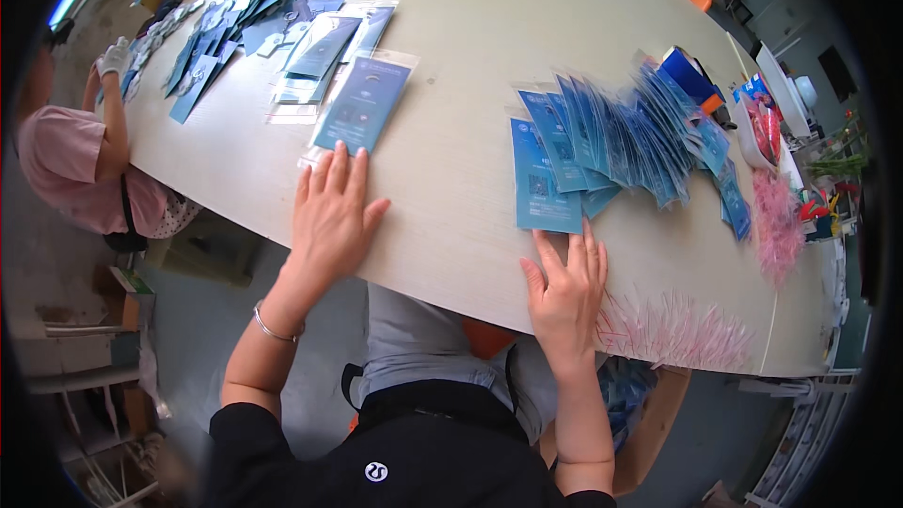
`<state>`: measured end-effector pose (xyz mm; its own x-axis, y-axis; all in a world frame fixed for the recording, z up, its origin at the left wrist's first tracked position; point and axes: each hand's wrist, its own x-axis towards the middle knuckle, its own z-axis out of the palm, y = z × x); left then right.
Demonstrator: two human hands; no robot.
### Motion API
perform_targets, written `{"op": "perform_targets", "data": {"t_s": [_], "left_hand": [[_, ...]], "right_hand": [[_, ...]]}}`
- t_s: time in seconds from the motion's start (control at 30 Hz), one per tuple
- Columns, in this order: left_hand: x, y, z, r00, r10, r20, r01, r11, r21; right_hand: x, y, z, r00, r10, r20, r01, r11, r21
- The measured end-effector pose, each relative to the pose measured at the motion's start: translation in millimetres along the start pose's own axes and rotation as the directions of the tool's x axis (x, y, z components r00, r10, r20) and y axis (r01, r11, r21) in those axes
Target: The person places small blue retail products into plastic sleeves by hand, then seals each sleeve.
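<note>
Under the left hand, blue packet, long axis pointing away.

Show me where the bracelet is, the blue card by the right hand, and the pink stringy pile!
bracelet (268,327), head view, on the metal band around the left wrist.
blue card (544,190), head view, middle of its face.
pink stringy pile (673,329), head view, centre of the strands at the table edge.

The table filling mid-frame looks smooth, matt, pale laminate; the blue cards at centre right sit in glossy clear plastic sleeves; thin pink plastic ties lie lower right; a shiny metal bangle circles the left wrist.
</note>
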<state>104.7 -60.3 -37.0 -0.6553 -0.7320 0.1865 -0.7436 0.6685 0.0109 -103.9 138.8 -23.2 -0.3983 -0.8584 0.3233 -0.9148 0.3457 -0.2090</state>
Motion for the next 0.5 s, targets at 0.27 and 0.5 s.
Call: {"op": "perform_targets", "data": {"t_s": [0.27, 0.5], "left_hand": [[-48.3, 92.1, -40.5, 0.951, 0.302, -0.073, -0.307, 0.876, -0.372], [7.9, 56.6, -28.3, 0.834, 0.551, -0.010, -0.519, 0.779, -0.352]], "right_hand": [[-13.9, -42.0, 8.9, 0.981, -0.192, -0.031, 0.188, 0.900, 0.393], [-25.4, -10.7, -1.1, 0.970, -0.244, -0.011, 0.220, 0.852, 0.475]]}}
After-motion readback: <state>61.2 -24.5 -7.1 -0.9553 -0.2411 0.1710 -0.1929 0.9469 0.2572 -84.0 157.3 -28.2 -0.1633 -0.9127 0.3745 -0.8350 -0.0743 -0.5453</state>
